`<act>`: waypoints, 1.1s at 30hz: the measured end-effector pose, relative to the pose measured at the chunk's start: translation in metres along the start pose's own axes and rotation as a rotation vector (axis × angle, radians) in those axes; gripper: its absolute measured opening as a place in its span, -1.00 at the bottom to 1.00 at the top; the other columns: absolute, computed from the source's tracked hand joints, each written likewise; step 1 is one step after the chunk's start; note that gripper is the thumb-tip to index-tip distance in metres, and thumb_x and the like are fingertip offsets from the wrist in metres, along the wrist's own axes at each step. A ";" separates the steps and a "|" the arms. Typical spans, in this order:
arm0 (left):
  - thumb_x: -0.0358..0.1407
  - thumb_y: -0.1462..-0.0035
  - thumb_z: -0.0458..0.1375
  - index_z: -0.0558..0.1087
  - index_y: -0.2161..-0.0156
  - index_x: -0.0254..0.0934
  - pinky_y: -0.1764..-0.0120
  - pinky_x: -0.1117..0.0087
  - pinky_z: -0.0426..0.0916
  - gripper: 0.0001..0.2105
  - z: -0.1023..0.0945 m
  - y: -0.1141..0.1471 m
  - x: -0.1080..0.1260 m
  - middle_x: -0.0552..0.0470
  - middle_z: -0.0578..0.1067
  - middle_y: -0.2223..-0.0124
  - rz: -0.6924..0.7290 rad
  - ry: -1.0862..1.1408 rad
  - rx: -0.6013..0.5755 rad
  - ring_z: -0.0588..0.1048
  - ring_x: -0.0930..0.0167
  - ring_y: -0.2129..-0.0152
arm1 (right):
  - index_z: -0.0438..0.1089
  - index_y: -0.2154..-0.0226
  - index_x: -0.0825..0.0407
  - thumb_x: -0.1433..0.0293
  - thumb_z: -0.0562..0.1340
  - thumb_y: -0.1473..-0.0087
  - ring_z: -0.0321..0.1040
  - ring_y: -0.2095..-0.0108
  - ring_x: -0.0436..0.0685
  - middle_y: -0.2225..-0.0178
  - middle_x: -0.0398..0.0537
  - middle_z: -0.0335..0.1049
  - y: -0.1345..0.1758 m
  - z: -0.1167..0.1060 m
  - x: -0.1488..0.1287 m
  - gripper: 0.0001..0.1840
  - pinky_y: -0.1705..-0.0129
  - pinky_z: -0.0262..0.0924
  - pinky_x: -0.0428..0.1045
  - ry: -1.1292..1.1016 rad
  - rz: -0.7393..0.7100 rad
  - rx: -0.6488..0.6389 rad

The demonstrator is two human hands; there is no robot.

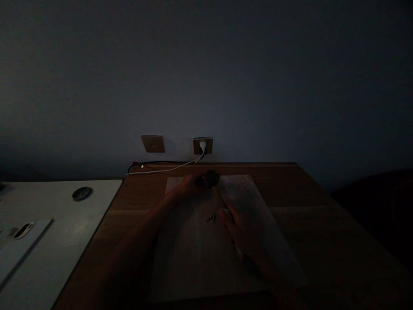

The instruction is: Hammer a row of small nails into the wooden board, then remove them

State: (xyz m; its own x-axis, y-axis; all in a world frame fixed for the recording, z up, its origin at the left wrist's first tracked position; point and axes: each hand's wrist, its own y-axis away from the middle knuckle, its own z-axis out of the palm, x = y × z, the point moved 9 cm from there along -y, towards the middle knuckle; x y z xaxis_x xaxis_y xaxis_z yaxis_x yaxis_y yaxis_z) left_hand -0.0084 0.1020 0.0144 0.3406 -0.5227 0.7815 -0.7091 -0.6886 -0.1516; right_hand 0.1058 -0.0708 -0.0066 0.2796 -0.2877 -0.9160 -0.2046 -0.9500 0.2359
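Note:
In the dim light my right hand (234, 226) is closed around the handle of a mallet (212, 178), which has a dark round head and a light wooden shaft. The head points away from me, over the far part of a pale board (193, 267). My left hand (188, 186) is beside the mallet head, its fingers curled in shadow at a dark shape; what they hold cannot be made out. Several small pointed metal pieces (211, 218), perhaps nails or screws, lie on the board left of my right hand.
The board rests on a wooden table (297, 215) against a grey wall. A white plug (202, 146) sits in a wall socket, and its cable (161, 171) runs left along the table's back edge. On the left, a white surface (100, 206) bears a round dark dish (81, 193).

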 end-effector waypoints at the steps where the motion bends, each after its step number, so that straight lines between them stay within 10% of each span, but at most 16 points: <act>1: -0.38 -0.03 0.27 0.47 -0.08 -0.30 0.14 0.30 0.44 -0.56 0.000 0.000 0.001 -0.04 0.62 0.12 0.010 0.000 -0.007 0.58 0.26 0.21 | 0.38 0.04 -0.05 -0.08 0.09 -0.22 0.21 0.68 0.04 0.66 -0.29 0.22 0.000 0.000 0.002 -0.48 0.65 0.06 -0.09 0.005 0.014 0.004; 9: -0.26 -0.02 0.29 0.39 0.12 -0.30 0.31 0.36 0.36 -0.68 -0.018 0.012 0.035 -0.06 0.54 0.20 -0.046 -0.369 -0.142 0.52 0.29 0.32 | 0.39 0.18 -0.06 -0.10 0.17 -0.14 0.22 0.65 0.03 0.60 -0.24 0.27 0.002 -0.011 -0.001 -0.52 0.66 0.10 -0.08 -0.081 0.011 0.092; 13: -0.14 -0.05 0.31 0.40 0.11 -0.27 0.35 0.38 0.36 -0.65 0.021 0.043 0.085 -0.07 0.57 0.20 0.054 -0.527 -0.477 0.56 0.26 0.30 | 0.39 0.23 -0.06 -0.16 0.12 -0.16 0.20 0.67 0.03 0.62 -0.26 0.25 -0.001 -0.026 0.004 -0.48 0.65 0.09 -0.07 -0.096 0.020 0.168; 20: -0.47 -0.24 0.13 0.42 -0.01 -0.34 0.32 0.34 0.44 -0.76 0.076 0.066 0.112 -0.17 0.61 0.18 0.184 -0.772 -0.477 0.62 0.21 0.26 | 0.50 0.21 -0.07 -0.12 0.17 -0.12 0.47 0.16 0.26 0.22 0.02 0.55 -0.009 -0.047 0.001 -0.49 0.14 0.31 0.07 -0.013 -0.076 0.302; 27: -0.52 -0.08 0.19 0.52 0.09 -0.27 0.25 0.36 0.42 -0.72 0.013 0.034 0.072 -0.10 0.60 0.11 0.146 -0.617 -0.311 0.59 0.25 0.22 | 0.35 0.31 -0.08 -0.12 0.19 -0.09 0.19 0.67 0.03 0.60 -0.25 0.27 -0.005 -0.030 0.015 -0.54 0.66 0.09 -0.07 -0.171 0.079 0.207; 33: -0.47 -0.08 0.19 0.57 0.18 -0.28 0.29 0.44 0.37 -0.80 -0.022 0.010 -0.003 0.04 0.61 0.28 -0.018 -0.235 -0.039 0.55 0.41 0.37 | 0.32 0.38 -0.07 -0.06 0.16 -0.16 0.14 0.71 0.00 0.66 -0.24 0.23 -0.005 -0.028 0.006 -0.59 0.70 0.05 -0.09 -0.140 -0.004 0.181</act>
State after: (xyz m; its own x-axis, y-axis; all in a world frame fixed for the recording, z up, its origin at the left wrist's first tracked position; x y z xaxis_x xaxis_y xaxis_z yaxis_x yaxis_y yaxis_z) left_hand -0.0295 0.1074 0.0241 0.4844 -0.6169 0.6204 -0.7238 -0.6809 -0.1118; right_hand 0.1348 -0.0715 -0.0041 0.1502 -0.2526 -0.9558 -0.3726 -0.9100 0.1820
